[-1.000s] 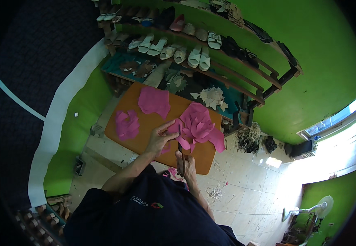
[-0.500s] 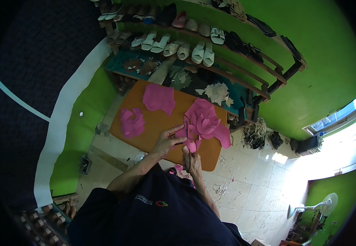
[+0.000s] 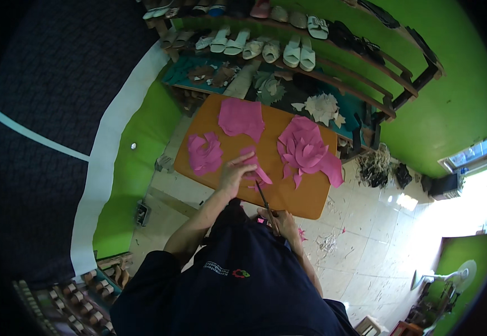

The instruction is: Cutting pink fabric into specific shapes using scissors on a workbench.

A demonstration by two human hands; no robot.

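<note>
My left hand [image 3: 233, 175] is over the front middle of the orange-brown table, its fingers closed on a small pink cut piece [image 3: 262, 177] of thin sheet material. Lower and to the right, at the table's near edge, my right hand [image 3: 286, 226] grips a pair of scissors [image 3: 264, 199]. Their dark blades point up and left, with the tips close to the pink piece; whether they touch it I cannot tell. A layered pile of pink cut pieces [image 3: 305, 149] lies to the right. On the left rest a larger pink sheet [image 3: 241, 119] and a smaller pink heap [image 3: 204, 153].
The table [image 3: 305, 206] stands before a wooden rack with sandals [image 3: 299, 53] in rows. Beneath it, a teal shelf bears a pale heap of cut pieces [image 3: 323, 108]. Scraps [image 3: 326, 243] litter the tiled floor, and a white fan [image 3: 467, 274] is at the lower right.
My right hand with the scissors has drawn back toward my body. The left hand has moved with the small pink piece away from the layered pile. The whole view has shifted slightly.
</note>
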